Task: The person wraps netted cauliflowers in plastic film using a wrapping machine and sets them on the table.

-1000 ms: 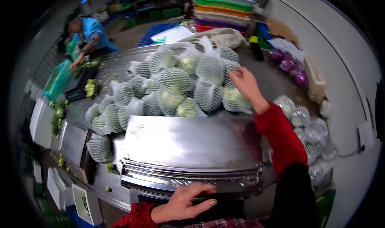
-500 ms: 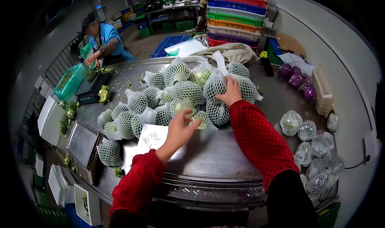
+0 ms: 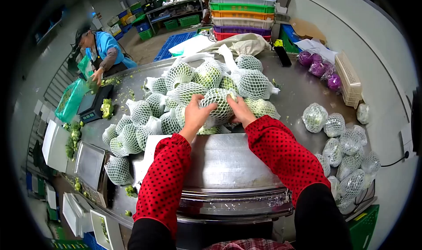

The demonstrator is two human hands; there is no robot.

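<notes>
Both of my hands hold one pale green vegetable head in a white foam net [image 3: 218,108] near the front of the pile. My left hand [image 3: 196,118] is curved round its left side, with the thumb pressed on the net. My right hand [image 3: 241,110] grips its right side, and some of its fingers are hidden behind the head. Around and behind it lie several more netted heads [image 3: 178,75], piled close together. A bare metal plate [image 3: 220,157] lies just below my hands.
Film-wrapped heads [image 3: 334,152] and purple cabbages [image 3: 317,68] lie at the right, beside a beige basket [image 3: 349,80]. Stacked crates [image 3: 241,14] stand behind. At the left, a co-worker [image 3: 107,50] in blue handles a green bag [image 3: 70,100] near a black scale [image 3: 94,105].
My left hand has moved up and my right hand down, and both now grip the netted head. The view has shifted slightly. The co-worker's hand has moved lower.
</notes>
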